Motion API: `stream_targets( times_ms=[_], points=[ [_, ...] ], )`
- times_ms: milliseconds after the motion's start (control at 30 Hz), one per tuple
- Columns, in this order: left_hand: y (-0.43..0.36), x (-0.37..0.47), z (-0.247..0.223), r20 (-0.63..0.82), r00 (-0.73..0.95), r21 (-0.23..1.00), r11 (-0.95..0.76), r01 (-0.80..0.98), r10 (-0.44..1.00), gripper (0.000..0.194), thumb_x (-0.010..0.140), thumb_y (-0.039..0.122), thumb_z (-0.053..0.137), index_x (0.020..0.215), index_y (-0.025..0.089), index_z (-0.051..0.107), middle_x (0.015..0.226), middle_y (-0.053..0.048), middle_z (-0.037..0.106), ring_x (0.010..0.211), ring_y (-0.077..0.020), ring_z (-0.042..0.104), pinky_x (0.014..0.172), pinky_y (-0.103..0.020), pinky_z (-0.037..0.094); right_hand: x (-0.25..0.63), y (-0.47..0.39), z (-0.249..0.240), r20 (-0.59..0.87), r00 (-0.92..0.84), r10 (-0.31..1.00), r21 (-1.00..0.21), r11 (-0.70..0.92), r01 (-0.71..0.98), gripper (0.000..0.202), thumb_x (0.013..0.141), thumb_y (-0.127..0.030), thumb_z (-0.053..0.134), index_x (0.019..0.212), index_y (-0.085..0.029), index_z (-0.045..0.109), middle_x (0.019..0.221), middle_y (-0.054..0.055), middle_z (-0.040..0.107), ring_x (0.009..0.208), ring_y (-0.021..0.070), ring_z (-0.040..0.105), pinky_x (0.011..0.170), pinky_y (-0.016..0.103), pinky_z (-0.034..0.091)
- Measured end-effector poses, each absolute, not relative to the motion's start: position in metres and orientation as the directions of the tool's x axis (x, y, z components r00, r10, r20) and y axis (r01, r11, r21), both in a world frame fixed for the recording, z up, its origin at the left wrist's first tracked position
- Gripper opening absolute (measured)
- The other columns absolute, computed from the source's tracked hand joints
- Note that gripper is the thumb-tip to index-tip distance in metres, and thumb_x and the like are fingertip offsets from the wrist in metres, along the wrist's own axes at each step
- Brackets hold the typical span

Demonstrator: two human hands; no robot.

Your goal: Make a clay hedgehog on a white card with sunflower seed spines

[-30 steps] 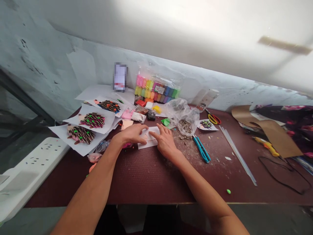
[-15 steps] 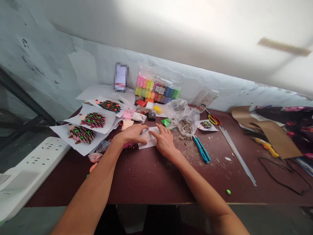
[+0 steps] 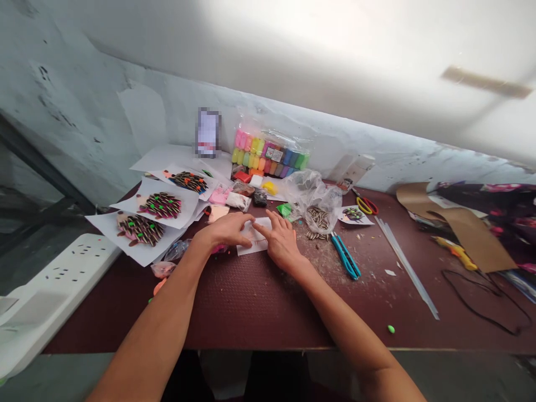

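A small white paper (image 3: 255,245) with faint reddish lines lies on the dark red table, between my hands. My left hand (image 3: 231,230) rests at its left side, thumb and forefinger apart. At its right side is my right hand (image 3: 281,237), palm down with the fingers spread and the forefinger reaching over the paper. Just beyond them are a pale peach clay piece (image 3: 218,213), a white clay pack (image 3: 238,201) and a black one (image 3: 260,196). A green clay pack (image 3: 284,210) lies beside my right fingertips.
Hedgehog pictures (image 3: 161,205) lie at the left near a power strip (image 3: 75,262). A bag of striped seeds (image 3: 318,215), a teal cutter (image 3: 345,257), scissors (image 3: 366,205), clear sticks (image 3: 406,268) and a yellow glue gun (image 3: 458,254) are to the right.
My right forefinger and thumb have shifted slightly left over the paper. My left hand has hardly moved.
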State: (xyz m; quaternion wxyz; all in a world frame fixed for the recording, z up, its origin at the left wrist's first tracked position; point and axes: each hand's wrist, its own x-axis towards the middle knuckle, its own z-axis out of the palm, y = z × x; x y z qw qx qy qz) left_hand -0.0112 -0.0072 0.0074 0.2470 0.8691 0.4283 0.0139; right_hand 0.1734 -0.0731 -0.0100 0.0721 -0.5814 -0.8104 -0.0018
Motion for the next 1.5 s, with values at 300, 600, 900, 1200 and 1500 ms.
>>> stream_targets(
  times_ms=[300, 600, 900, 1200, 1500],
  points=[
    [-0.006, -0.011, 0.006, -0.197, 0.634, 0.446, -0.508, 0.737, 0.748, 0.072, 0.066, 0.041, 0.066, 0.133, 0.019, 0.053, 0.116, -0.008, 0.065, 0.101, -0.0253, 0.061, 0.088, -0.032, 0.047, 0.17, -0.076, -0.006, 0.084, -0.374, 0.924, -0.032, 0.378, 0.925, 0.037, 0.099, -0.025, 0.044, 0.129, -0.035, 0.063, 0.156, 0.007, 0.037, 0.145, 0.031, 0.026, 0.112, 0.05, 0.026],
    [-0.007, -0.011, 0.006, -0.211, 0.623, 0.466, -0.483, 0.741, 0.753, 0.073, 0.066, 0.041, 0.069, 0.133, 0.017, 0.053, 0.122, -0.01, 0.065, 0.109, -0.0279, 0.06, 0.094, -0.034, 0.045, 0.179, -0.079, 0.004, -0.015, -0.298, 0.954, 0.019, 0.298, 0.954, 0.053, 0.096, -0.016, 0.043, 0.146, -0.034, 0.047, 0.161, 0.011, 0.028, 0.147, 0.0315, 0.025, 0.113, 0.048, 0.024],
    [-0.004, -0.012, 0.001, -0.209, 0.627, 0.48, -0.48, 0.734, 0.75, 0.077, 0.065, 0.041, 0.069, 0.136, 0.017, 0.051, 0.125, -0.011, 0.063, 0.106, -0.0269, 0.061, 0.093, -0.034, 0.045, 0.191, -0.079, 0.006, -0.058, -0.211, 0.976, 0.013, 0.212, 0.977, 0.059, 0.094, -0.013, 0.042, 0.149, -0.034, 0.041, 0.16, 0.01, 0.029, 0.145, 0.0308, 0.028, 0.11, 0.046, 0.026],
    [-0.003, -0.015, 0.0, -0.204, 0.64, 0.505, -0.481, 0.717, 0.741, 0.075, 0.067, 0.042, 0.067, 0.135, 0.015, 0.052, 0.125, -0.012, 0.063, 0.107, -0.027, 0.061, 0.093, -0.034, 0.046, 0.196, -0.084, 0.013, -0.138, -0.227, 0.964, 0.029, 0.233, 0.972, 0.055, 0.096, -0.015, 0.04, 0.145, -0.04, 0.045, 0.16, 0.008, 0.03, 0.146, 0.033, 0.025, 0.109, 0.05, 0.026],
    [-0.003, -0.014, 0.001, -0.21, 0.637, 0.494, -0.482, 0.724, 0.741, 0.075, 0.065, 0.04, 0.068, 0.134, 0.015, 0.053, 0.124, -0.012, 0.064, 0.106, -0.0275, 0.062, 0.091, -0.033, 0.046, 0.202, -0.086, 0.018, -0.15, -0.201, 0.968, 0.052, 0.211, 0.976, 0.055, 0.096, -0.015, 0.04, 0.145, -0.04, 0.046, 0.16, 0.006, 0.031, 0.145, 0.0325, 0.027, 0.11, 0.049, 0.026]
  ],
)
